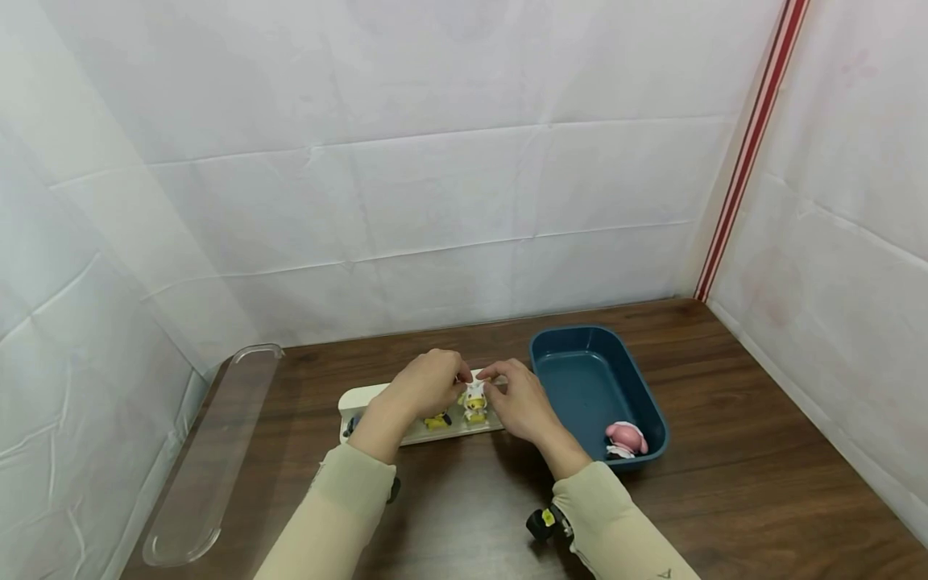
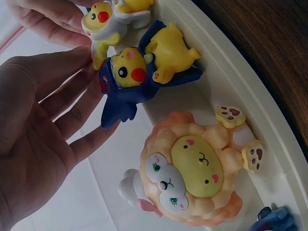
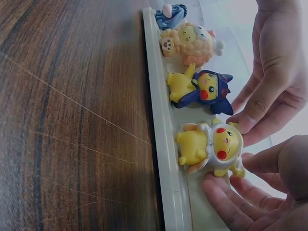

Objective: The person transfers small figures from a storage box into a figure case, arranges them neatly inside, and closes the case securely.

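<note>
A yellow figurine in a white hood (image 3: 192,147) stands on a long off-white display base (image 1: 360,396). My left hand (image 1: 428,385) pinches one ear of the hood with thumb and forefinger. From the other side, my right hand (image 1: 524,401) holds the opposite ear between thumb and fingers. Right beside it is a yellow figurine in a navy winged hood (image 2: 173,53), close to my left fingers. Farther along the base sit a peach, fluffy-maned figurine (image 2: 197,166) with a white animal face on its head and a blue figurine (image 3: 168,18).
To the right, close to the base, stands a dark blue basin (image 1: 580,379) with a pink figurine (image 1: 627,437) in its near right corner. A long transparent cover (image 1: 217,459) lies at the table's left edge. White cloth (image 1: 435,193) rises behind the wooden table (image 1: 747,419).
</note>
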`<state>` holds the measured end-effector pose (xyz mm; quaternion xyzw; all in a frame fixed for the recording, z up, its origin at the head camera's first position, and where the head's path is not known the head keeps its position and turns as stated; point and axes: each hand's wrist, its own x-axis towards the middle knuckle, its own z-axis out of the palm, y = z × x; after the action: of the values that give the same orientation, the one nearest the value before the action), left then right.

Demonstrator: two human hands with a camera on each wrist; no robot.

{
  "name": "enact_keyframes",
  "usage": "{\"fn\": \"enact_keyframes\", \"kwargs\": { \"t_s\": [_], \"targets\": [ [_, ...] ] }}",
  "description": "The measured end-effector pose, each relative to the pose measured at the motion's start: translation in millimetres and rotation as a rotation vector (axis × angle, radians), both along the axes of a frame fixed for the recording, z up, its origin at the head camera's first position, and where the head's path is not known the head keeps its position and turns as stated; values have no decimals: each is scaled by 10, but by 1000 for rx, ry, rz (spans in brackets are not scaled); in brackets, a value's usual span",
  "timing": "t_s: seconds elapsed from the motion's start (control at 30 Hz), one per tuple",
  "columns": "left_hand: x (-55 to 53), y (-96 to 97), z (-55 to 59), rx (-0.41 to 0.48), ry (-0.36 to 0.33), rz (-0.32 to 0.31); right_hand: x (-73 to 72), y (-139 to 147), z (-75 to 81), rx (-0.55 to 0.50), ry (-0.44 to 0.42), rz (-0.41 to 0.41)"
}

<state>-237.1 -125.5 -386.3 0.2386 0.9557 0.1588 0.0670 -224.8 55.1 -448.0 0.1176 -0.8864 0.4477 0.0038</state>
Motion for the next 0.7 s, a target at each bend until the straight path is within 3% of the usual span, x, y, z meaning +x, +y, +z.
{"fn": "enact_keyframes", "kwargs": {
  "t_s": [0.7],
  "targets": [
    [6,1,-8,4,21,2,21,46,52,40,-25,1]
  ]
}}
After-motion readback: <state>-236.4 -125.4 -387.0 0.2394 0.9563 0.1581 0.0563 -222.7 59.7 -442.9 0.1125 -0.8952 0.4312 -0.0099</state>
